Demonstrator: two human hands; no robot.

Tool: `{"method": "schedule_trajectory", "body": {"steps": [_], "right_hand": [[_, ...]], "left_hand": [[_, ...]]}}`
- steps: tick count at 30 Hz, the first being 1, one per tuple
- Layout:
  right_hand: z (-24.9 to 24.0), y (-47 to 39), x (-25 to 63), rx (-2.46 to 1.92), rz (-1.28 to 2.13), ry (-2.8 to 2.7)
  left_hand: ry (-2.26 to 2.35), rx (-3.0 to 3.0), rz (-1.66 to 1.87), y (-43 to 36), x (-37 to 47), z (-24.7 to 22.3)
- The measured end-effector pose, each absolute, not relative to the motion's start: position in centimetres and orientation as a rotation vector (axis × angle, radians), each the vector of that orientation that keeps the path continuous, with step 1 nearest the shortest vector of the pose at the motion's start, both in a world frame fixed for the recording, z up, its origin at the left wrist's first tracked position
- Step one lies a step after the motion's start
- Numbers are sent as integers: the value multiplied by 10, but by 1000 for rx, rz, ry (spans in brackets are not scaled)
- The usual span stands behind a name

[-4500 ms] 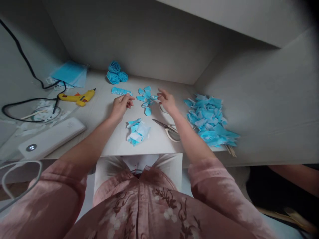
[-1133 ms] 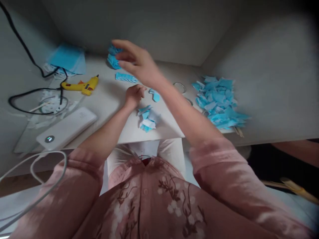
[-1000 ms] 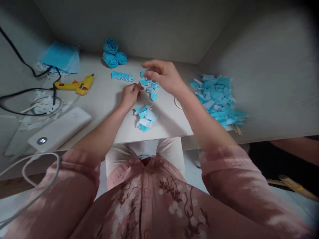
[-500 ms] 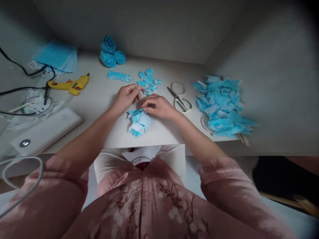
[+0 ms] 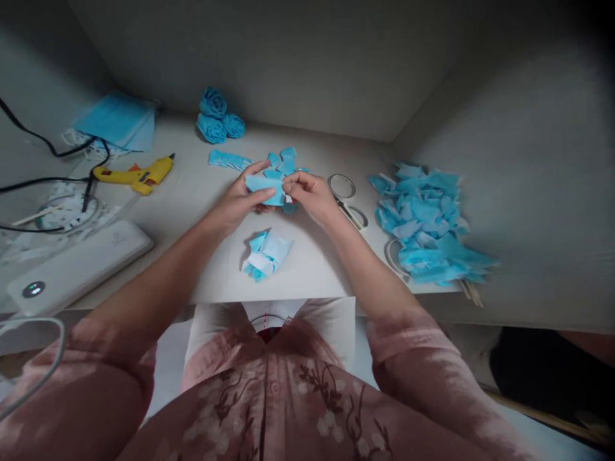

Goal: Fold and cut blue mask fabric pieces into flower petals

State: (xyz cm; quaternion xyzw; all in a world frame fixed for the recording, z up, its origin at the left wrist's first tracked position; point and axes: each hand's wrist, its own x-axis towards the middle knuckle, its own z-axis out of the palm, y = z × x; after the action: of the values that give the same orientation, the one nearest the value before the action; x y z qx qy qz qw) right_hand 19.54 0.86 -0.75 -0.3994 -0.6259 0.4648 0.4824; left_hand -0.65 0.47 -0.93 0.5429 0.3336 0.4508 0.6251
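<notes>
A blue piece of non-woven fabric (image 5: 262, 187) is raised just above the desk between my two hands. My left hand (image 5: 236, 198) is closed on its left part, thumb lying across the front. At the right end of the piece, my right hand (image 5: 310, 194) pinches with thumb and fingertips; a small white bit shows beneath those fingers. Small cut blue pieces (image 5: 287, 163) lie just behind the hands, partly hidden. Nearer my body rests a loose bundle of blue and white fabric pieces (image 5: 269, 253). Scissors (image 5: 356, 218) lie right of my right hand, their blades partly covered by it.
A roll of tape (image 5: 353, 186), a heap of blue fabric petals (image 5: 423, 211) and sticks (image 5: 471, 293) lie right. Blue fabric roses (image 5: 212, 127) and a folded strip (image 5: 225, 159) are behind. Left are a yellow glue gun (image 5: 154, 176), face masks (image 5: 115, 118) and a white power bank (image 5: 91, 262).
My hands have moved away from the fabric bundle and now hold a flat blue piece up between them. The bundle stays on the desk. The view has tilted slightly upward.
</notes>
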Motion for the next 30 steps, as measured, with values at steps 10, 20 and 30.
{"method": "schedule_trajectory", "body": {"steps": [10,20,30], "right_hand": [[-14,-3,192,-937,1409,-1173],[-9,-2,191,-1018,1439,-1074],[-7,-7,195,-969,1389,-1224]], "left_hand": [[865,1175,1172,5,-4,-10],[907,1169,1185,1,-3,-3],[893,1132,1222,5,-3,-4]]}}
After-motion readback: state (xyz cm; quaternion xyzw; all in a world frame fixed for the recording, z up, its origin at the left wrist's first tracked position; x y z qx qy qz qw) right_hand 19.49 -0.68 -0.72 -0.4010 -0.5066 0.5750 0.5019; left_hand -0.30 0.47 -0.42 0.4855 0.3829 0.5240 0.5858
